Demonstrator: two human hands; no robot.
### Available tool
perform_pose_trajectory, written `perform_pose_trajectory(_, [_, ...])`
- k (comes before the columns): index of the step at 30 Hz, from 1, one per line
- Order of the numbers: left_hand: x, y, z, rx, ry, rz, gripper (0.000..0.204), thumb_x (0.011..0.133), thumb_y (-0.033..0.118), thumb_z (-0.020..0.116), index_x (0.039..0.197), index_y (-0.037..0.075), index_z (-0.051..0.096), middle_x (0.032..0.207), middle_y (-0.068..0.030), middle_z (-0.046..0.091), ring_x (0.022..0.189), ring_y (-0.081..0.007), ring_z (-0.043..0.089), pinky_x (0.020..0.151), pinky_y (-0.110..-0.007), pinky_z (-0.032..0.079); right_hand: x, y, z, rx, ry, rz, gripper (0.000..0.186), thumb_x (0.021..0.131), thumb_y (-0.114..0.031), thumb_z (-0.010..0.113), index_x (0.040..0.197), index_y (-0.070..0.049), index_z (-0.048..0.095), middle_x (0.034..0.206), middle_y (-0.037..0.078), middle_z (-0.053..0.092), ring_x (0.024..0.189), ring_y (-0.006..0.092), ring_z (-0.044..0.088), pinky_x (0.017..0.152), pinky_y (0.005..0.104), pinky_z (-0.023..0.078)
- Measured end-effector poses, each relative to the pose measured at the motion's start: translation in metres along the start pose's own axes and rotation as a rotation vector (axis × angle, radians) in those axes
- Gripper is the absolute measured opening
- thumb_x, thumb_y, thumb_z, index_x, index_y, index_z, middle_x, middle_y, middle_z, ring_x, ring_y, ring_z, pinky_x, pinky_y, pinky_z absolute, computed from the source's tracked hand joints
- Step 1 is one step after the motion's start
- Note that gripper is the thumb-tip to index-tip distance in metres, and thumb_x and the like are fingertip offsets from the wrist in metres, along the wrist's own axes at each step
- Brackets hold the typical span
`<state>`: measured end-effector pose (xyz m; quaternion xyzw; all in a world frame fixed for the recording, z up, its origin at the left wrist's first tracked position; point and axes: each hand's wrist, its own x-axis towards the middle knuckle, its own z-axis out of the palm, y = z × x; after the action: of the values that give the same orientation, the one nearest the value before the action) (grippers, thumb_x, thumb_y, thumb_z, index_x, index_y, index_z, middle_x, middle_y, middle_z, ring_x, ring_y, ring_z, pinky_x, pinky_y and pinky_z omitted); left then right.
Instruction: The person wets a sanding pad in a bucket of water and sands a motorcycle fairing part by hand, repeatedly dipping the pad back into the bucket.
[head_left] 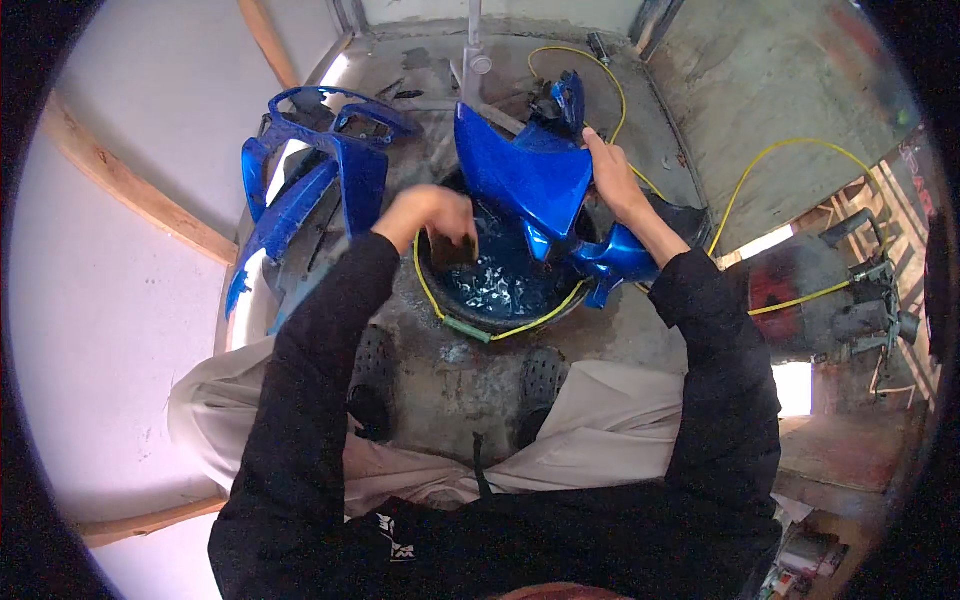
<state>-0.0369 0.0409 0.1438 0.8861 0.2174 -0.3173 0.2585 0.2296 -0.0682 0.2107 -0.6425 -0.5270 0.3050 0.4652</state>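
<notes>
My right hand (617,180) grips the right edge of a glossy blue motorcycle fairing panel (525,178), which is tilted over a dark bucket (472,322) of water. My left hand (440,212) is at the bucket's left side, blurred by motion. Its fingers are closed on a small brown flat piece (459,247), whose kind I cannot make out. Bright reflections lie on the dark water (505,285) beneath the panel. A smaller blue fairing part (618,258) rests at the bucket's right rim, near my right forearm.
Several blue fairing parts (330,165) lie at the left by the pale wall. Another blue and black part (567,100) lies beyond the panel. A yellow hose (765,155) winds across the right side to a compressor-like machine (800,300). A metal post (475,45) stands behind the bucket.
</notes>
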Motion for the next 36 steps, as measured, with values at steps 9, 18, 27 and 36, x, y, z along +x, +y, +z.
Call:
perform_pose_trajectory(9, [0.120,-0.060,0.126,-0.211,0.533,-0.372,0.035,0.087,0.020,0.067,0.116,0.001,0.071,0.125,-0.0231,0.067,0.118,-0.0395,0.064,0.096,-0.046,0.054,0.011,-0.004,0.025,0.049,-0.040,-0.025,0.067,0.106,-0.049,0.042,0.067,0.004,0.054,0.062,0.009,0.057,0.063,0.0202,0.052,0.067,0.0410,0.042])
perform_pose_trajectory(18, [0.093,-0.012,0.101,-0.416,0.086,0.012,0.030,0.088,0.008,0.064,0.116,0.004,0.073,0.113,-0.0099,0.072,0.099,-0.0274,0.065,0.084,-0.041,0.054,0.007,0.000,0.007,0.014,-0.040,0.010,0.067,0.106,-0.049,0.040,0.070,0.004,0.057,0.062,0.012,0.056,0.065,0.0225,0.056,0.067,0.0434,0.043])
perform_pose_trajectory(27, [-0.026,0.034,-0.020,-0.721,-0.061,0.184,0.029,0.081,0.004,0.070,0.109,0.006,0.078,0.102,-0.0051,0.075,0.091,-0.0155,0.063,0.081,-0.031,0.050,0.005,0.008,-0.004,-0.016,-0.050,-0.044,0.068,0.106,-0.050,0.040,0.068,0.005,0.056,0.062,0.012,0.057,0.063,0.0233,0.059,0.065,0.0419,0.046])
perform_pose_trajectory(36, [-0.061,0.098,-0.139,-0.579,0.414,0.303,0.028,0.084,0.005,0.067,0.110,0.006,0.078,0.098,-0.0023,0.074,0.084,-0.0150,0.062,0.073,-0.029,0.049,0.003,0.006,-0.001,-0.074,-0.035,-0.096,0.070,0.106,-0.049,0.038,0.073,0.009,0.057,0.063,0.017,0.058,0.062,0.0267,0.060,0.066,0.0455,0.045])
